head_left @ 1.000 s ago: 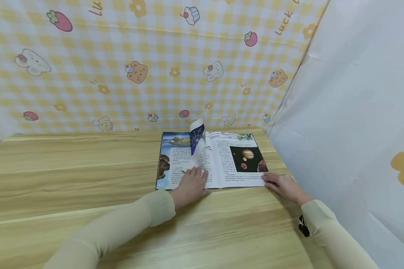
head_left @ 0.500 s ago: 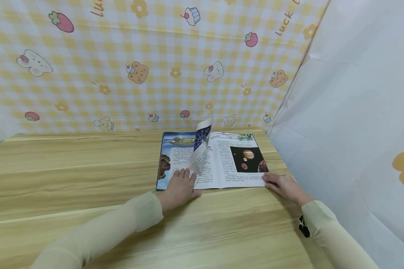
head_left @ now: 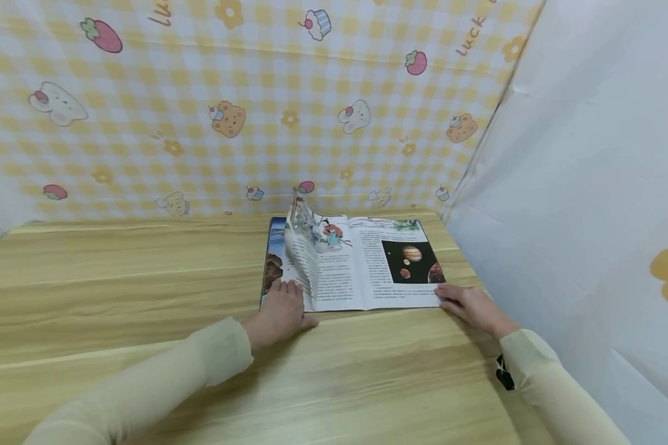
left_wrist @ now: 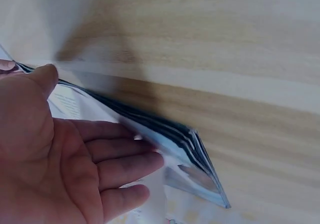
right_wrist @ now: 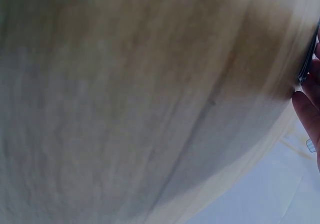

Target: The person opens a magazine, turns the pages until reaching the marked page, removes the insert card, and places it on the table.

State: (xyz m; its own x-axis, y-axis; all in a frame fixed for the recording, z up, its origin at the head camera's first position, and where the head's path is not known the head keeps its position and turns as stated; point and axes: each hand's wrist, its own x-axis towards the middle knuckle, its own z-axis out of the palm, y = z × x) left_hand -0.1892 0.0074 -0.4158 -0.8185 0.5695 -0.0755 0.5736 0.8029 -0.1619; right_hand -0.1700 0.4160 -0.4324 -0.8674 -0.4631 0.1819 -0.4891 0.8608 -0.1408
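Note:
An open magazine (head_left: 391,295) lies at the far side of the table, its right page showing planets on black. On its left half a page (head_left: 303,247) stands curled up and leans left, its top end raised. My left hand (head_left: 281,309) is at the lower left of the magazine, fingers extended against that page. The left wrist view shows the palm of the left hand (left_wrist: 65,154) and its nearly straight fingers, with the stacked page edges beyond. At the lower right corner, my right hand (head_left: 470,306) pinches the magazine; only part of the right hand (right_wrist: 311,108) enters the right wrist view.
The wood-grain table (head_left: 117,278) spreads left and in front of the magazine. A yellow checked cloth (head_left: 200,74) hangs behind it, and a white sheet (head_left: 579,154) borders the right side. A small black object (head_left: 504,372) shows beside the right cuff.
My left hand has slid left along the magazine's lower edge. The raised page has swung over to the left, uncovering a picture of a robed figure. The right hand stays at its corner.

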